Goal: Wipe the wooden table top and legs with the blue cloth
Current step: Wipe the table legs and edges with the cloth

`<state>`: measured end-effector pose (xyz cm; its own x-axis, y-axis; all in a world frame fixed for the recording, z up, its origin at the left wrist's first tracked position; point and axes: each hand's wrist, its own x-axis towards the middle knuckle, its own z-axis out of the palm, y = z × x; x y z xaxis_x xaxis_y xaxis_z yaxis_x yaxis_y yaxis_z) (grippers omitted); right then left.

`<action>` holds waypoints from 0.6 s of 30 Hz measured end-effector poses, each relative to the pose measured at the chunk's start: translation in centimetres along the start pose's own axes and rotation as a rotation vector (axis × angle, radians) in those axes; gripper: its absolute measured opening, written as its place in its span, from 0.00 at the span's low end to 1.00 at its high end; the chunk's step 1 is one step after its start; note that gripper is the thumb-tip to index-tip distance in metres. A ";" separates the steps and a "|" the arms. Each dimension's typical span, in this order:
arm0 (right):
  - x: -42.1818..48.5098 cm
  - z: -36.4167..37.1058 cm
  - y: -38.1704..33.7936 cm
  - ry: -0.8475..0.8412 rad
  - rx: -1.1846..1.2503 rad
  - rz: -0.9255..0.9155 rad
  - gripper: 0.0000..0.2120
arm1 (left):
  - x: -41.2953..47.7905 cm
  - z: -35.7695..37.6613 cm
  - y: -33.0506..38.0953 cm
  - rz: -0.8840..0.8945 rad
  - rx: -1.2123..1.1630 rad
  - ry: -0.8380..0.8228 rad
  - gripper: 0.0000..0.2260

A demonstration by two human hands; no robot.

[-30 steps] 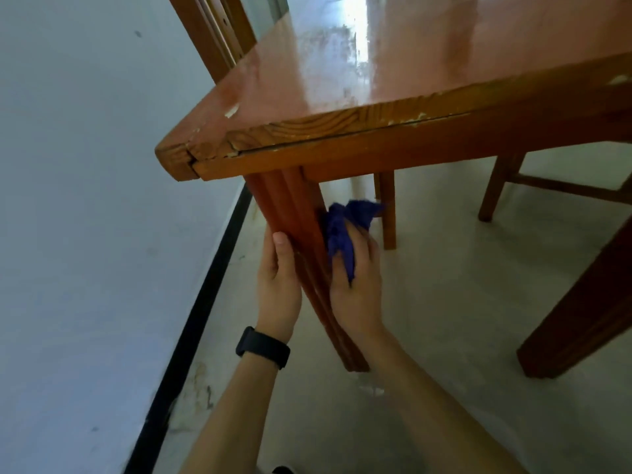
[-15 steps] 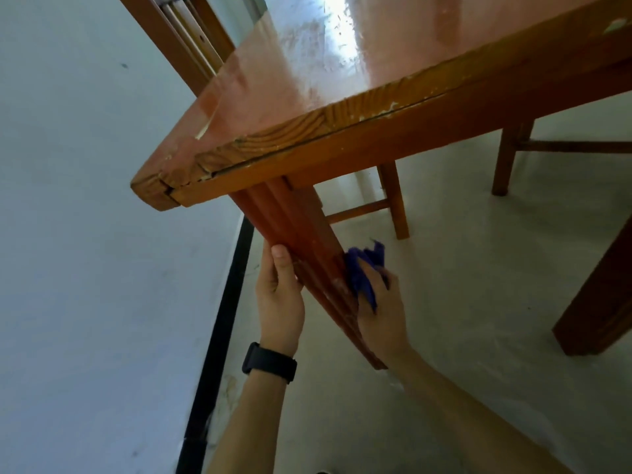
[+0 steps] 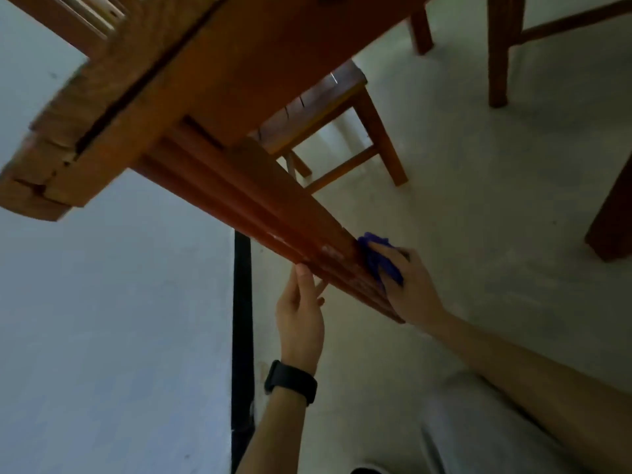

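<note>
Head view, from below the corner of the orange-brown wooden worktop (image 3: 68, 148). Its edge is worn and chipped, with a dark seam along the rim; that part is blurred.

Fluted red-brown wooden leg (image 3: 260, 213) slants from that corner down to the matt grey floor (image 3: 478, 217), with scuffed pale patches low down.

Right hand (image 3: 410, 289) is low on the leg's right face, near the foot. Grip is clamped on the crumpled blue cloth (image 3: 378, 260), with the cloth pressed against the wood.

Left hand (image 3: 301, 319) is on the opposite face. Grip is apart: fingers straight, tips touching the grooved edge. Black wristband (image 3: 290, 381) on that wrist.

Room to move:
- **Left of the leg:** tight, with the plain white wall (image 3: 102, 319) and black skirting strip (image 3: 242, 336) near.
- **Right of the leg:** open floor.
- **Behind the leg:** slatted wooden chair (image 3: 342, 107) under the worktop.
- **Right edge:** dark wooden post (image 3: 612, 217), well apart.
</note>
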<state>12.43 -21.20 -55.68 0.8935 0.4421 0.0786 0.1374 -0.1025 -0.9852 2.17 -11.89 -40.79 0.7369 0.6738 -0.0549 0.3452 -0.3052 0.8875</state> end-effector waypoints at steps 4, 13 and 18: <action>-2.7 -2.2 9.9 -0.549 -0.458 0.419 0.10 | 0.0 0.3 -0.5 0.033 0.002 0.030 0.20; 3.6 -4.4 8.9 -0.266 -0.221 0.305 0.06 | 2.5 6.6 -9.2 -0.075 -0.041 0.067 0.36; 4.0 0.6 10.7 -0.228 -0.171 0.190 0.14 | 3.8 7.7 -12.1 -0.046 -0.142 0.056 0.25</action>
<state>17.20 -19.99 -66.04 0.7944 0.5861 -0.1593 0.0644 -0.3421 -0.9375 5.27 -10.77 -55.27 0.6874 0.7224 -0.0752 0.2895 -0.1776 0.9406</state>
